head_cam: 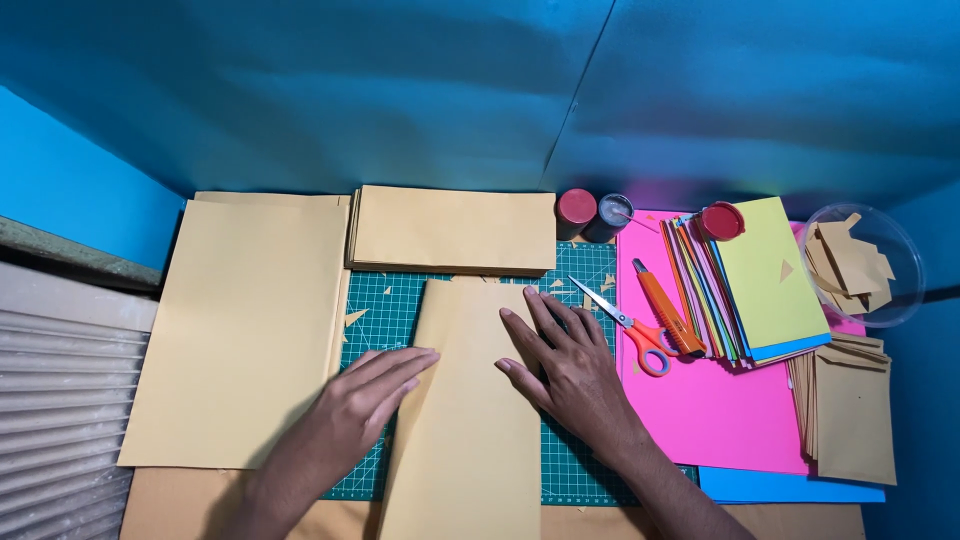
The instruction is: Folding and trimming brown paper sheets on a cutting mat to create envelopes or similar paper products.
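From the head view, both hands lie flat and open on a folded tan paper sheet (pixel 462 400) that rests on a green cutting mat (pixel 585 470). The left hand (pixel 365 395) presses the sheet's left edge, the right hand (pixel 560 355) its right edge, fingers spread, gripping nothing. A large tan sheet (pixel 240 330) lies left of the mat, and a tan stack (pixel 452 228) at its far edge. Orange-handled scissors (pixel 625 325) and an orange cutter (pixel 665 308) sit on pink paper (pixel 700 410), just beside the right hand.
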